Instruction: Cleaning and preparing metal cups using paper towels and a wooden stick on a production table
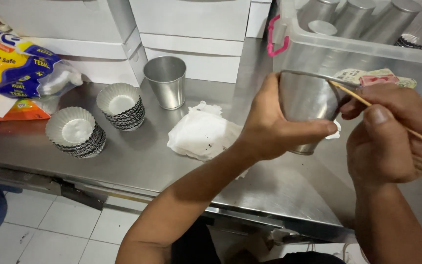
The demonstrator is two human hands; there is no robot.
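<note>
My left hand (269, 122) grips a tapered metal cup (305, 105), tilted and held above the steel table (137, 161). My right hand (391, 137) pinches a thin wooden stick (362, 100) whose tip reaches into the cup's mouth. A bit of white tissue shows under the cup by my left thumb. A crumpled white tissue (201, 132) lies on the table just left of my left hand.
An empty metal cup (166, 80) stands upright at the back. Two stacks of fluted tins (121, 105) (75, 132) sit to the left, beside a yellow and blue plastic bag (15, 63). White boxes line the back. A clear bin (318, 49) holds more metal cups.
</note>
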